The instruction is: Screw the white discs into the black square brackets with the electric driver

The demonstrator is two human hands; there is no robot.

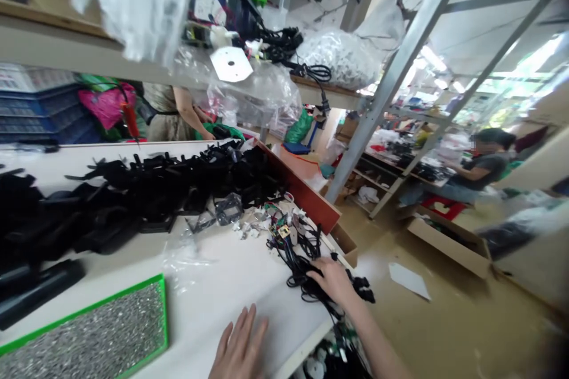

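Observation:
My left hand is held low over the white tabletop near its front edge, palm down with the fingers stretched and nothing in them. At the table's right edge, my right hand has its fingers curled over a bundle of black cables; part of its grip is hidden by the hand. Beyond the cables are small circuit boards with wires. Small white plastic parts lie beside them.
A green tray of small metal screws stands front left. Black plastic parts heap across the table's back. A reddish-brown board edges the right side. An orange electric screwdriver hangs at the back. Two other people work beyond.

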